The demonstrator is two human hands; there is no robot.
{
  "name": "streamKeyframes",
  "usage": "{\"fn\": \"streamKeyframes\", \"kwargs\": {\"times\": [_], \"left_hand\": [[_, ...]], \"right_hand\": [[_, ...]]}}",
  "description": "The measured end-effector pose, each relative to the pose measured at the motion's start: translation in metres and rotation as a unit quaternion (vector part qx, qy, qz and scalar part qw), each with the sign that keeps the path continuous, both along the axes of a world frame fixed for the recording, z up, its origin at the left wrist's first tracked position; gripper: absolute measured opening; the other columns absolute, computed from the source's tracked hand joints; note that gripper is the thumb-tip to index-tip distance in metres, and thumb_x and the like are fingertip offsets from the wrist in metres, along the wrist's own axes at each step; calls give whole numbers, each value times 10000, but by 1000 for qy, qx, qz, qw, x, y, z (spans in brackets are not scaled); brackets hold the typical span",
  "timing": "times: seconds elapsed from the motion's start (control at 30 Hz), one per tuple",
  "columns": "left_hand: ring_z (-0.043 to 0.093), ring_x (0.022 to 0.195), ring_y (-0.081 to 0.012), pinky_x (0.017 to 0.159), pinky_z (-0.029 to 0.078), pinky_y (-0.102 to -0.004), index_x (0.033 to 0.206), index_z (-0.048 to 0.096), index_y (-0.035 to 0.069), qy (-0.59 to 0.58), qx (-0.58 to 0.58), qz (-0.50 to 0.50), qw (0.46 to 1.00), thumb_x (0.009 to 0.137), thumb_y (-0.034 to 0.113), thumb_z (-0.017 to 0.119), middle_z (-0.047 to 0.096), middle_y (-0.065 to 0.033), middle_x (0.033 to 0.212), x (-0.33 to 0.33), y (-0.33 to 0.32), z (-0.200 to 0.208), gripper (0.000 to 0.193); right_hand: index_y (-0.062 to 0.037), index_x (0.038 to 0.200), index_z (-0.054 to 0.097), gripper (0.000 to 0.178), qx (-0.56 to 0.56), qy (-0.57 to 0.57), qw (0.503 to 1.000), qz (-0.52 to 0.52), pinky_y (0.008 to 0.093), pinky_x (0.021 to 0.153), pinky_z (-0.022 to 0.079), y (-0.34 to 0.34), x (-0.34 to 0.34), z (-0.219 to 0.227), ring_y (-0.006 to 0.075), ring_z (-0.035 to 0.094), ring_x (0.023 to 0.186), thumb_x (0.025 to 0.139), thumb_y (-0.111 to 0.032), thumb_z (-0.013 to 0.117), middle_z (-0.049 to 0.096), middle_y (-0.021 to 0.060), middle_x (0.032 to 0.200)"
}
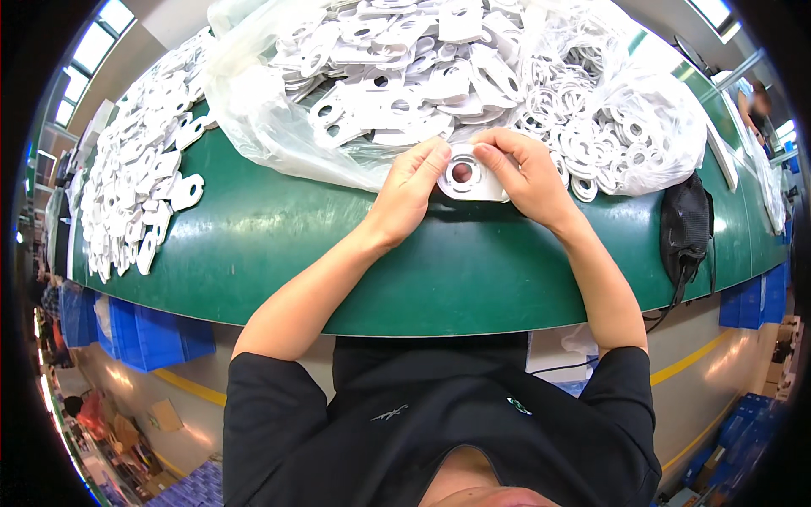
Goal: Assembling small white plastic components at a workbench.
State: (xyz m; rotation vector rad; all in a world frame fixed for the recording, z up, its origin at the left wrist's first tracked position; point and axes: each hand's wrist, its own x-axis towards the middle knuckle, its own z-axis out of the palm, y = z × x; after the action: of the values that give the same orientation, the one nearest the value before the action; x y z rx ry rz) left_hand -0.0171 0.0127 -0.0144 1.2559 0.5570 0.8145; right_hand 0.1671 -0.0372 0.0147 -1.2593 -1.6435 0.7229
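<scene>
Between both hands is a flat white plastic plate (477, 188) with a round hole, and a white ring (451, 179) sits around that hole. My left hand (407, 188) grips its left edge, thumb and fingers closed. On the other side my right hand (525, 173) pinches the plate, its thumb resting on the ring's upper right. Fingers under the plate are mostly hidden. Just beyond my hands lies a heap of similar white plates (397, 106) on a clear plastic bag (253, 127). Loose white rings (583, 156) are piled to the right of them.
A green table (279, 237) spans the view. At its left lies another pile of white plates (139, 182). A black mesh bag (684, 228) lies at the right, near the front edge. Blue bins (156, 334) stand below the left edge. Another person (754, 110) is at the far right.
</scene>
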Motion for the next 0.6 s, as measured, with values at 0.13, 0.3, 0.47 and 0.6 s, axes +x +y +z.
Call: {"fn": "streamKeyframes", "kwargs": {"times": [0.13, 0.3, 0.47, 0.6], "left_hand": [[533, 700, -114, 662, 435, -275, 916, 594, 4, 113, 181, 33, 976, 986, 244, 448, 593, -55, 752, 1, 3, -3, 290], [497, 555, -178, 558, 393, -336, 792, 583, -8, 202, 267, 71, 940, 950, 240, 499, 549, -118, 634, -3, 8, 8, 306], [537, 656, -118, 576, 425, -313, 860, 575, 2, 162, 163, 28, 973, 957, 275, 508, 610, -76, 732, -6, 11, 2, 297], [562, 738, -116, 650, 467, -305, 1066, 480, 4, 59, 32, 103, 992, 946, 265, 545, 618, -89, 857, 6, -9, 13, 294]], "right_hand": [[37, 959, 629, 172, 11, -42, 999, 9, 240, 731, 454, -1, -1, 2, 98, 571, 773, 911, -121, 583, 656, 62, 832], [45, 973, 636, 178, -18, -63, 998, 1, 251, 735, 467, -5, -5, 1, 105, 595, 775, 906, -113, 586, 677, 88, 847], [39, 983, 633, 186, -66, 10, 998, 21, 229, 702, 463, -2, -3, -3, 77, 587, 771, 926, -131, 581, 675, 45, 847], [-1, 989, 610, 165, -80, 179, 981, -3, 211, 664, 447, -3, -13, -3, 46, 557, 742, 941, -155, 575, 658, 12, 847]]}}
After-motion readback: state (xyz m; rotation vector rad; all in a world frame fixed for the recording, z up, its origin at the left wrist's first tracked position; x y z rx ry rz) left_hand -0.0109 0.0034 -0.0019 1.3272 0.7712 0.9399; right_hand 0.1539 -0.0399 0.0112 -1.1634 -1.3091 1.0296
